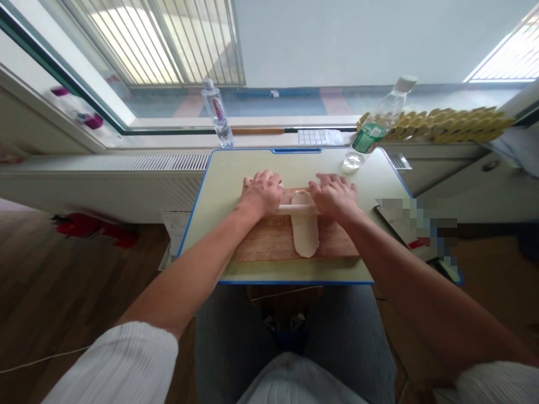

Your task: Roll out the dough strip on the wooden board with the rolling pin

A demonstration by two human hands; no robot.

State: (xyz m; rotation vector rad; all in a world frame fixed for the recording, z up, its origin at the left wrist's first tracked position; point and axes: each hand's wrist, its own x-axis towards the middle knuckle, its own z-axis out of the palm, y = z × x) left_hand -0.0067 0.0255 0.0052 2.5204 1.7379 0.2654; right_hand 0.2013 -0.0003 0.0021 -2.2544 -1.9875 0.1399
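A pale rolling pin (298, 210) lies crosswise over a long, flat oval of dough (306, 235). The dough rests on a wooden board (269, 241), its narrow length running away from me. My left hand (261, 192) is closed over the pin's left end. On the right end sits my right hand (334, 194), its palm pressing down and its fingers curled over the far side, the index finger a little lifted. The pin crosses the dough nearer its far end. Both ends of the pin are hidden under my hands.
The board sits on a small cream table (236, 168) with a blue edge. A green-labelled bottle (370, 134) stands at its far right corner. On the sill are a clear bottle (219, 115) and yellow egg-tray-like packing (455, 124). A red fire extinguisher (95, 227) lies at left.
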